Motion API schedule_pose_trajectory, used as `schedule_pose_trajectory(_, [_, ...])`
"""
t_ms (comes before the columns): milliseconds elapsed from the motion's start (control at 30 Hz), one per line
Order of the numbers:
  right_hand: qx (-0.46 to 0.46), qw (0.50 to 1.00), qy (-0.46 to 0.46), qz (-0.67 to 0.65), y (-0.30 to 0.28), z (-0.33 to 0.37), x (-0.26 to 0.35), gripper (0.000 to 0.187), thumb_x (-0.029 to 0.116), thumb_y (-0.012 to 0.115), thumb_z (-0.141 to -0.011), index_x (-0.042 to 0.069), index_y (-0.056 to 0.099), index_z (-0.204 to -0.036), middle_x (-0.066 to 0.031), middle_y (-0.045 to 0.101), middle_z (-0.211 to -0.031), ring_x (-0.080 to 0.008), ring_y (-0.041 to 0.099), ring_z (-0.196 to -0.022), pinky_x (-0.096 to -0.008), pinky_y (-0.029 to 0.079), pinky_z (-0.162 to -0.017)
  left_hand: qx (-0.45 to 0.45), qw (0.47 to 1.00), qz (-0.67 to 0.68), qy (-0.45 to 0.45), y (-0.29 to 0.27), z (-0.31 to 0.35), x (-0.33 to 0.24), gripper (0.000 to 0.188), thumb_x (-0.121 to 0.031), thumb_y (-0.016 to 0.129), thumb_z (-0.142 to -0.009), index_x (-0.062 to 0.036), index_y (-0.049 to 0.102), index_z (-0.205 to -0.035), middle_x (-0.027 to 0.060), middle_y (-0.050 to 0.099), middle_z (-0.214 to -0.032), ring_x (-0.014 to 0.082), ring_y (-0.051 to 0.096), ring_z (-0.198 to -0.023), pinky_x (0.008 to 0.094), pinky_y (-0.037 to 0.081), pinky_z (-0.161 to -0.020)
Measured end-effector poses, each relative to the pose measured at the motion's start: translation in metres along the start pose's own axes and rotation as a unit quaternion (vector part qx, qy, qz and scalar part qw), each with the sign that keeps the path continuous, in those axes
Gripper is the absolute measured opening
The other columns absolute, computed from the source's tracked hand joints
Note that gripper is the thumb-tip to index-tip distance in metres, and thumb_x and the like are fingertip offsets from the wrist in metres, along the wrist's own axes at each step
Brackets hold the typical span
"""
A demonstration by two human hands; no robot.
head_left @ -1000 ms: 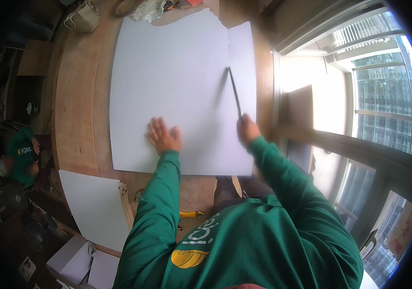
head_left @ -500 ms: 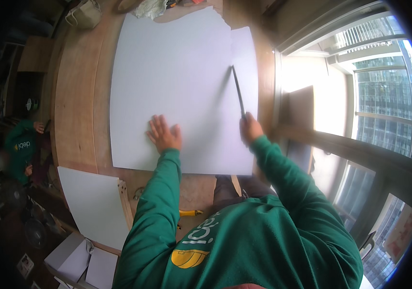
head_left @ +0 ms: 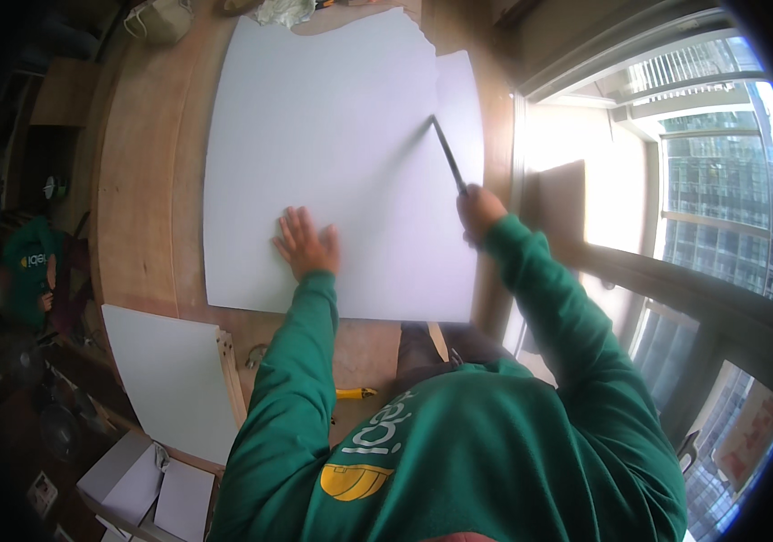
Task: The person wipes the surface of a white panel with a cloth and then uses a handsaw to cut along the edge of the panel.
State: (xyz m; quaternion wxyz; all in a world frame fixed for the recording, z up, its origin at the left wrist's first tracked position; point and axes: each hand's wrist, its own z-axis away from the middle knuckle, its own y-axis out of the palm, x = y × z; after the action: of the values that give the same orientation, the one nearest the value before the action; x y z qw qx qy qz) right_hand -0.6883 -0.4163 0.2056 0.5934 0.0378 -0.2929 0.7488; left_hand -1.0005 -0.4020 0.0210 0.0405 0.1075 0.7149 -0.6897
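Observation:
A large white board (head_left: pixel 314 126) with a wavy, ragged far edge lies in front of me. My left hand (head_left: pixel 309 246) rests flat on its near part, fingers spread. Beyond the board's right edge, my right hand (head_left: pixel 481 215) is closed round a long, thin, dark rod-like tool (head_left: pixel 449 155). Whether it has teeth is too small to tell. The tool slants to the far left, its tip over the right part of the board near the notch. I cannot tell if the tip touches the surface.
The board lies on a wooden worktop (head_left: pixel 147 199). A stack of white panels (head_left: pixel 169 375) stands near left, an open box (head_left: pixel 124 483) below it. A yellow-handled tool (head_left: pixel 355 394) lies by my body. A bag (head_left: pixel 159 23) sits far left; windows (head_left: pixel 712 163) line the right. A co-worker (head_left: pixel 34 266) crouches left.
My right hand has moved away from me and a little right, and the tool slants more to the left. My left hand stays flat on the board. The co-worker has bent lower.

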Motion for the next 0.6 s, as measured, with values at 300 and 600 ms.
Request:
schedule_pose_trajectory(300, [0.021, 0.997, 0.003, 0.073, 0.014, -0.017, -0.005, 0.034, 0.017, 0.034, -0.098, 0.003, 0.051, -0.124, -0.0104, 0.060, -0.080, -0.0210, 0.061, -0.061, -0.0358, 0.051, -0.050, -0.039, 0.999, 0.007, 0.015, 0.004, 0.000, 0.005, 0.073, -0.047, 0.058, -0.090, -0.0124, 0.039, -0.152, 0.0101, 0.030, -0.162, 0.0328, 0.024, -0.150, 0.0627, 0.014, -0.119])
schedule_pose_trajectory(600, [-0.005, 0.996, -0.007, -0.084, 0.012, -0.015, -0.017, 0.033, 0.020, 0.037, -0.098, 0.002, 0.052, -0.122, -0.0102, 0.058, -0.073, -0.0194, 0.059, -0.053, -0.0335, 0.049, -0.044, 0.009, 1.000, -0.005, -0.006, -0.001, 0.001, 0.002, 0.073, -0.050, 0.051, -0.096, -0.0151, 0.031, -0.156, 0.0052, 0.022, -0.166, 0.0275, 0.016, -0.153, 0.0552, 0.005, -0.122])
